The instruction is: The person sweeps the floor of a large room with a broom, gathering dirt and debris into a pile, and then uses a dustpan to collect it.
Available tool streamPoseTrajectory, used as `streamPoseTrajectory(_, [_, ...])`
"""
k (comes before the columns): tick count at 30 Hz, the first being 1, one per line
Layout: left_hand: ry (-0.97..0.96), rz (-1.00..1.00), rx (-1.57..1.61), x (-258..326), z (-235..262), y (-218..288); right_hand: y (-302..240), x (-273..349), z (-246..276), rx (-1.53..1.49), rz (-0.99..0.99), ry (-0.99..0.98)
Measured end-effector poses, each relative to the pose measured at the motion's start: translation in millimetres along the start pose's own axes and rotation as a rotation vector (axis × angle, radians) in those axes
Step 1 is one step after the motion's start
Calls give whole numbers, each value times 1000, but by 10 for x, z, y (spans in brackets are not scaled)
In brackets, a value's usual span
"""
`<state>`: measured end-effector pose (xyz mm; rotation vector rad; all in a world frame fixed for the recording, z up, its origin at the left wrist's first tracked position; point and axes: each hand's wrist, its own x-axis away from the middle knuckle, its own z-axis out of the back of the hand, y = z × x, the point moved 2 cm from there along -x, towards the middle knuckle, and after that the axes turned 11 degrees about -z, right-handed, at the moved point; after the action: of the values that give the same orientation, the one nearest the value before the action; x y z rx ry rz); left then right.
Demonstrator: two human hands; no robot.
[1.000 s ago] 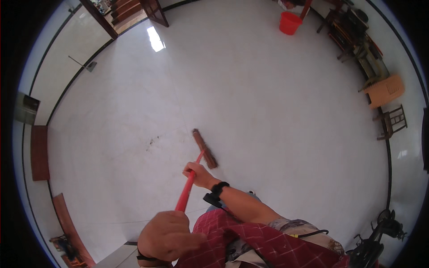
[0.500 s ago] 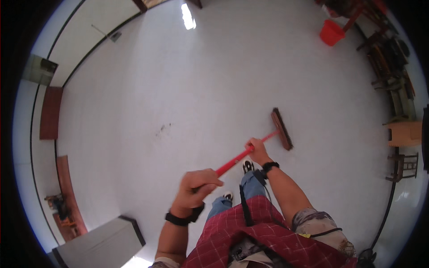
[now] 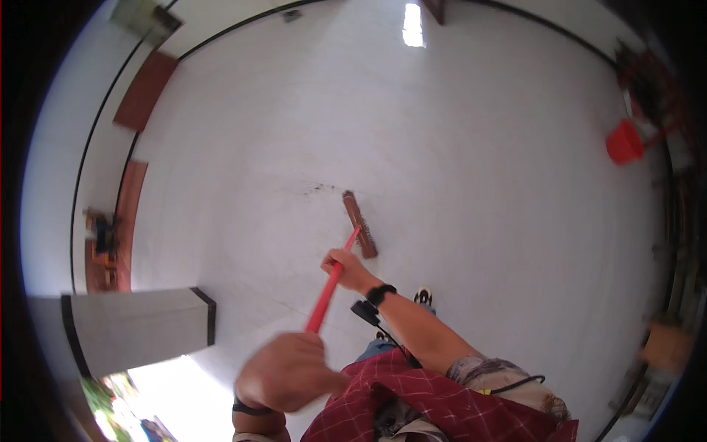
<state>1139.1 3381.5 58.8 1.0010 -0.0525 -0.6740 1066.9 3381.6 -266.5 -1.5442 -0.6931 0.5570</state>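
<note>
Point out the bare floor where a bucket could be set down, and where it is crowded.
Bare tiles run from the broom head right toward the red bucket, and up to the far wall. A dirt patch lies just left of the head. The right edge is crowded with furniture; a pillar blocks the lower left.

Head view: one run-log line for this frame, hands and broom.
left hand: grips handle top | right hand: grips handle lower | broom: head on white floor | dark debris: left of head
</note>
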Motion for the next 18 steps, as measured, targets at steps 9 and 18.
streamPoseTrajectory(9, [545, 113, 137, 1136, -262, -110, 520, 415, 116, 333, 2, -196])
streamPoseTrajectory(18, [735, 51, 32, 2041, -936, -324, 1378, 466, -673, 427, 43, -596])
